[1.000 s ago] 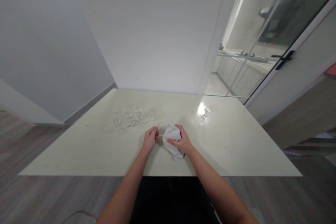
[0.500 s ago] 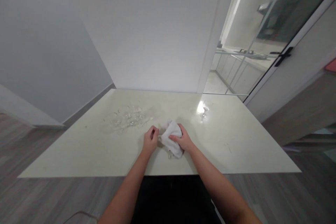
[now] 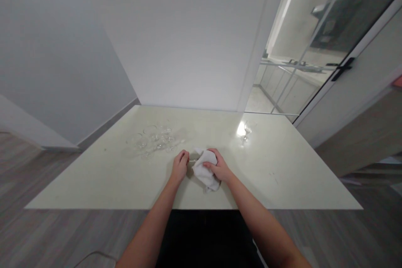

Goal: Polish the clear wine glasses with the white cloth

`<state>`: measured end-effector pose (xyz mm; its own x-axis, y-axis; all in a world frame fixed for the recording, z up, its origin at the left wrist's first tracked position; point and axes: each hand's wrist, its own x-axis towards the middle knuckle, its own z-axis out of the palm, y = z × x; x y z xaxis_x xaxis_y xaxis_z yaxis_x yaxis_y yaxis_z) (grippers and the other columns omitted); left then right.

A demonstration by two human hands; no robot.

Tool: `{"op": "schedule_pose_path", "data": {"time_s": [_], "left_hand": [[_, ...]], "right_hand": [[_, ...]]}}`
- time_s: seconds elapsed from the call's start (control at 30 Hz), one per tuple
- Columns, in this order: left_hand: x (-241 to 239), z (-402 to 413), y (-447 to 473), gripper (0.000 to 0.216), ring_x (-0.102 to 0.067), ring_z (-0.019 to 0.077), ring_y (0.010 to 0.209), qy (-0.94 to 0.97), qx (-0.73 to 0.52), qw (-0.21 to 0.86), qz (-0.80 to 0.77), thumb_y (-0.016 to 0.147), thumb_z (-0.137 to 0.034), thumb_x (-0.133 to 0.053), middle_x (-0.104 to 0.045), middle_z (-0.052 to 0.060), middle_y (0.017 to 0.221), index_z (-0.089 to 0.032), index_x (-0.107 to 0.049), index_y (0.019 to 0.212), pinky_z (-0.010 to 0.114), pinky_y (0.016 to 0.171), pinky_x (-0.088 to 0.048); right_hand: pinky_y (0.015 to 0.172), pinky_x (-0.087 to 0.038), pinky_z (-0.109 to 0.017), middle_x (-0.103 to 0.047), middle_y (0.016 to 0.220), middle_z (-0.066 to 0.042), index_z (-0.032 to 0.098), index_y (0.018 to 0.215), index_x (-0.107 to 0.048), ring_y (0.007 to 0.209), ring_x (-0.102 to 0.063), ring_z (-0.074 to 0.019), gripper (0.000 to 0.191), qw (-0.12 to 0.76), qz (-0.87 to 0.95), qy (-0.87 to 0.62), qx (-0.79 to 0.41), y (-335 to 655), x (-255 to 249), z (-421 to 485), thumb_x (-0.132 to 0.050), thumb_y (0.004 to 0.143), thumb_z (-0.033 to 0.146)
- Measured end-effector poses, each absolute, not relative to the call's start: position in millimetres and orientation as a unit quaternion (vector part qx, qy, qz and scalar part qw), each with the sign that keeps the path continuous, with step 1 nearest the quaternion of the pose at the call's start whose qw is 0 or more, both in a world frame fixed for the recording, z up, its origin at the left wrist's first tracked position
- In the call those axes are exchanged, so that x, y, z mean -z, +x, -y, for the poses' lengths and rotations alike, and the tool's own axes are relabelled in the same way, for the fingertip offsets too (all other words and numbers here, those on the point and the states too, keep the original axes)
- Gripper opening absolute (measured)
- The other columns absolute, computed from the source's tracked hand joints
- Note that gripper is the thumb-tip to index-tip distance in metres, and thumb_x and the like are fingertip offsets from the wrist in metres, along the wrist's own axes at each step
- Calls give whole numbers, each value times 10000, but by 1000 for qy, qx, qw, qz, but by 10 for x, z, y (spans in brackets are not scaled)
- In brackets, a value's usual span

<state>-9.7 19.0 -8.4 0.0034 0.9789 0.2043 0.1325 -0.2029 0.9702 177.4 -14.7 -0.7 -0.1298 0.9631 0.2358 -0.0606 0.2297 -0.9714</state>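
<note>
The left hand is pinching the thin stem of a glass held sideways just above the worktop, apparently steadying it. The right hand is clamping a white cloth around the bowl, so the 2 hands are sitting close together at the near middle of the worktop. The bowl is lying hidden inside the cloth, so its contents cannot be told. A cluster of glasses is standing farther back on the left, seemingly empty, and 1 lone glass is standing well apart on the right beside a glare.
</note>
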Motion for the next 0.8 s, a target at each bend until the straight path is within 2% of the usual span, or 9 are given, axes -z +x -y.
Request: {"op": "schedule_pose_path", "data": {"time_s": [0.13, 0.2, 0.27, 0.43, 0.6, 0.7, 0.8], "left_hand": [[75, -155, -103, 356, -355, 111, 496, 592, -512, 400, -477, 864, -466, -461, -379, -39, 544, -196, -427, 636, 223, 447, -280], [65, -144, -93, 357, -354, 113, 499, 601, -506, 403, -469, 867, -473, -459, -382, -38, 546, -196, -430, 644, 225, 451, -280], [47, -140, -74, 357, -357, 112, 507, 599, -506, 417, -460, 875, -471, -448, -384, -34, 559, -194, -434, 650, 224, 448, -270], [-3, -138, -24, 359, -340, 110, 502, 572, -529, 430, -456, 882, -468, -427, -364, -30, 565, -195, -422, 649, 226, 440, -257], [-30, -50, -60, 359, -346, 116, 521, 607, -533, 379, -452, 894, -472, -409, -373, -26, 576, -197, -419, 664, 238, 484, -291], [-37, 19, -102, 342, -385, 126, 563, 644, -545, 316, -433, 898, -456, -414, -412, -11, 606, -195, -429, 677, 254, 537, -318], [-40, 48, -120, 337, -390, 133, 573, 657, -553, 284, -427, 914, -436, -393, -401, -7, 611, -198, -415, 677, 269, 551, -314]], "right_hand": [[833, -452, -288, -632, 926, -4, 241, 1047, -609, 865, -568, -173, 368, 558, 506, -422, -504, 1753, 27, 131, -645, 768, 479], [881, -439, -315, -664, 903, -27, 214, 949, -653, 898, -583, -193, 386, 566, 447, -461, -517, 1767, 54, 101, -533, 819, 558], [903, -435, -336, -687, 905, -44, 194, 898, -668, 924, -594, -213, 417, 571, 384, -499, -527, 1788, 92, 71, -537, 798, 577], [783, -497, -344, -701, 837, -35, 175, 865, -651, 841, -623, -225, 381, 595, 339, -452, -571, 1798, 157, 62, -599, 711, 519], [617, -491, -286, -696, 742, -5, 208, 918, -650, 686, -628, -191, 336, 522, 420, -384, -635, 1751, 106, 94, -703, 644, 395], [601, -474, -272, -682, 687, -6, 192, 832, -664, 676, -617, -186, 251, 486, 491, -383, -614, 1757, 76, 95, -715, 636, 339], [592, -447, -246, -674, 688, 12, 189, 838, -664, 646, -593, -154, 220, 471, 524, -383, -597, 1776, 66, 101, -706, 646, 288]]}}
